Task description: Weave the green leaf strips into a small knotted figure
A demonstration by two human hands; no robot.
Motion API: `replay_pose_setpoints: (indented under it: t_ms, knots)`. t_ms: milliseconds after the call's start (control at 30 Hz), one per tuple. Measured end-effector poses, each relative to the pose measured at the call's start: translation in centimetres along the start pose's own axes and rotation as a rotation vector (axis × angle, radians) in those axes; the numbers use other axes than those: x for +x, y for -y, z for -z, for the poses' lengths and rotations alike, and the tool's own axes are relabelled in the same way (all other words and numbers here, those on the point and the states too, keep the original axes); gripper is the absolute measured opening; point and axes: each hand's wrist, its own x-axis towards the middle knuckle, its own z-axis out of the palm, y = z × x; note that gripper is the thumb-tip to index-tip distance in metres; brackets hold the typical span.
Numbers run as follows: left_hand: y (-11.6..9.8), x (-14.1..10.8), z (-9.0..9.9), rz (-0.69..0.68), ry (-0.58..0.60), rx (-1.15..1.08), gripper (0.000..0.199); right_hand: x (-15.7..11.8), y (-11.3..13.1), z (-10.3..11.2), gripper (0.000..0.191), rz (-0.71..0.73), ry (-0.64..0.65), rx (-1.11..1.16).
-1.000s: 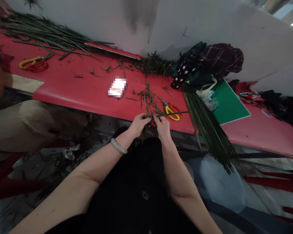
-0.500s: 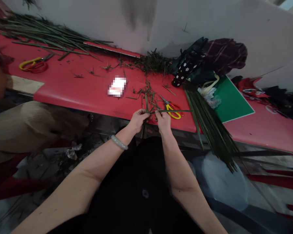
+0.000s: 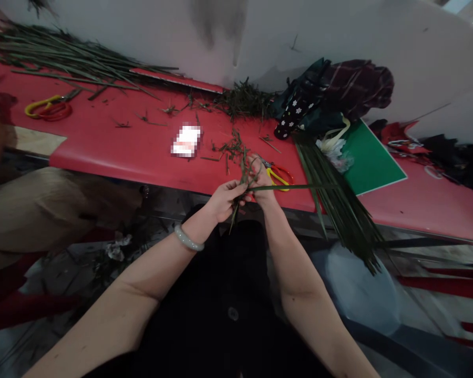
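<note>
- Fingers of both my hands are pinched shut on one knot of green leaf strips, held just above the near edge of the red desk.
- My left hand grips the knot from below and the left, thumb pressed on top; a loose strip end hangs down from it toward my lap.
- My right hand closes on the same knot from the right, fingers curled up and over it, so the two hands touch.
- One long strip runs from the knot straight out to my right, its long axis along the desk's near edge; my right hand is the nearer one to it.
- That strip crosses over the bundle of long leaves hanging off the near edge, and passes just in front of the yellow-handled scissors.
- Compared with half a second ago, my right hand has lifted and rolled over the knot, short ends now stick up, and the long strip reaches further right.
- Another person's leg sits at the far left, by the second pair of scissors.
</note>
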Motion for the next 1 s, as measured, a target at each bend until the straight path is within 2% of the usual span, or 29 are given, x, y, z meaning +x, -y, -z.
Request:
replay_pose_setpoints:
  t_ms: [100, 200, 300, 433, 567, 767, 1000]
  knots:
    - [-0.7, -1.0, -0.9, -0.013, 0.093, -0.003, 0.021, 0.8, 1.6, -0.4, 0.028, -0.017, 0.072, 0.048]
    - [-1.8, -1.4, -1.0, -0.076, 0.119, -0.043, 0.02, 0.7, 2.7, -0.5, 0.028, -0.022, 0.153, 0.091]
    - [-3.0, -1.1, -0.5, -0.15, 0.029, -0.077, 0.015, 0.0, 2.8, 0.0, 0.026, 0.009, 0.139, 0.06]
    - [-3.9, -0.1, 0.5, -0.194, -0.123, -0.094, 0.011, -1.1, 2.5, 1.2, 0.028, 0.068, 0.11, -0.125]
    - [-3.4, 0.5, 0.9, -0.193, -0.199, -0.074, 0.012, -1.9, 3.1, 2.0, 0.028, 0.127, 0.12, -0.289]
    - [-2.3, 1.0, 1.1, -0.233, -0.258, -0.057, 0.018, -2.6, 5.0, 2.1, 0.028, 0.186, 0.166, -0.481]
    - [-2.1, 1.1, 1.1, -0.212, -0.198, -0.094, 0.019, -3.1, 5.5, 1.9, 0.029, 0.183, 0.268, -0.492]
